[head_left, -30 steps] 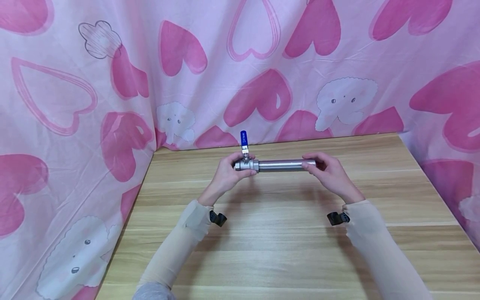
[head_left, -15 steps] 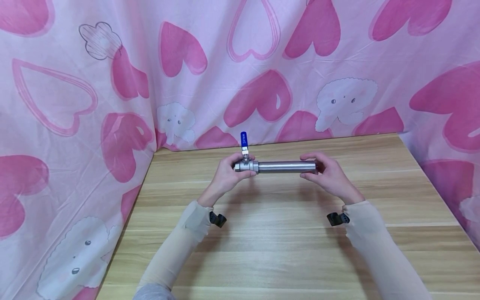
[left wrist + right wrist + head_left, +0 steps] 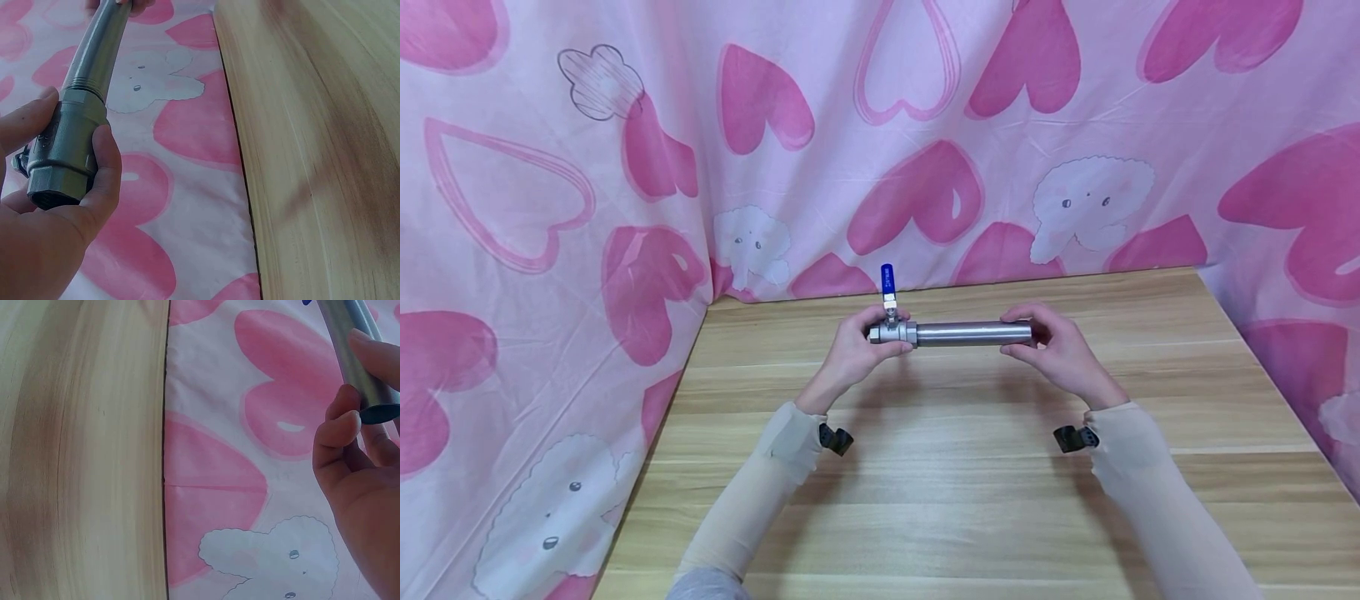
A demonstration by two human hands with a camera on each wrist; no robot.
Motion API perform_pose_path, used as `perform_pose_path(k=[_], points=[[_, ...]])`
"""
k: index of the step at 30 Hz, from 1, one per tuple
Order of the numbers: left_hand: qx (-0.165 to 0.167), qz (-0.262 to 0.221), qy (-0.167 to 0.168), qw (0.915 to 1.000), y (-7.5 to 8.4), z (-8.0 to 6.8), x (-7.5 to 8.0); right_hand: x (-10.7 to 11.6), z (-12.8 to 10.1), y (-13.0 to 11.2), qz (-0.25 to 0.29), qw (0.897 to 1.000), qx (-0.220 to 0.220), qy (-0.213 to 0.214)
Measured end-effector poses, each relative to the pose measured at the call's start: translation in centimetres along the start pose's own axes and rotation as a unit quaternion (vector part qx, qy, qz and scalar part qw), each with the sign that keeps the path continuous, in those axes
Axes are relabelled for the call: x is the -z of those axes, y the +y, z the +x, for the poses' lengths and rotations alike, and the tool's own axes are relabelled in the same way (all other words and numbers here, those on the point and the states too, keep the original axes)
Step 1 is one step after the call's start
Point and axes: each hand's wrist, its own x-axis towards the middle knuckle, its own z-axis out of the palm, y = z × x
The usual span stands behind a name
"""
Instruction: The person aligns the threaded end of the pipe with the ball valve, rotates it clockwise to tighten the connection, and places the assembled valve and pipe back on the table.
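Note:
A steel ball valve [image 3: 889, 332] with a blue lever handle [image 3: 888, 279] is held above the table by my left hand [image 3: 859, 352]. Its thumb and fingers grip the valve body from both sides, and the lever points away from me. Into the valve's right side runs a straight steel pipe [image 3: 973, 334], with some thread showing at the joint in the left wrist view, close to the valve nut [image 3: 84, 99]. My right hand [image 3: 1060, 350] holds the pipe's free end, thumb on the near side and fingers on the far side. The pipe's open end [image 3: 380, 414] faces the right palm.
The wood-grain table [image 3: 955, 500] spreads beneath both hands. A pink curtain [image 3: 820, 192] with hearts and white animal faces hangs behind and along both sides. Small black cameras [image 3: 837, 437] are strapped at both wrists over beige sleeves.
My right thumb has slid off the pipe's front face to its lower edge, and the fingers have shifted around the pipe end. The left hand and valve have stayed nearly still.

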Motion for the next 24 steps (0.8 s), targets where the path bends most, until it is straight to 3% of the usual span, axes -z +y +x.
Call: perform_pose_path(k=[9,17,24], points=[[-0.013,-0.004,0.002,0.9999,-0.20,-0.01,0.00,-0.08,0.03,-0.10,0.010,1.000,-0.012,0.005],[0.004,0.003,-0.006,1.0000,0.58,-0.13,0.02,-0.16,0.11,-0.07,-0.003,1.000,0.004,0.012],[-0.004,-0.001,-0.001,1.0000,-0.19,0.14,-0.02,-0.09,0.13,-0.09,-0.003,1.000,-0.003,0.009]])
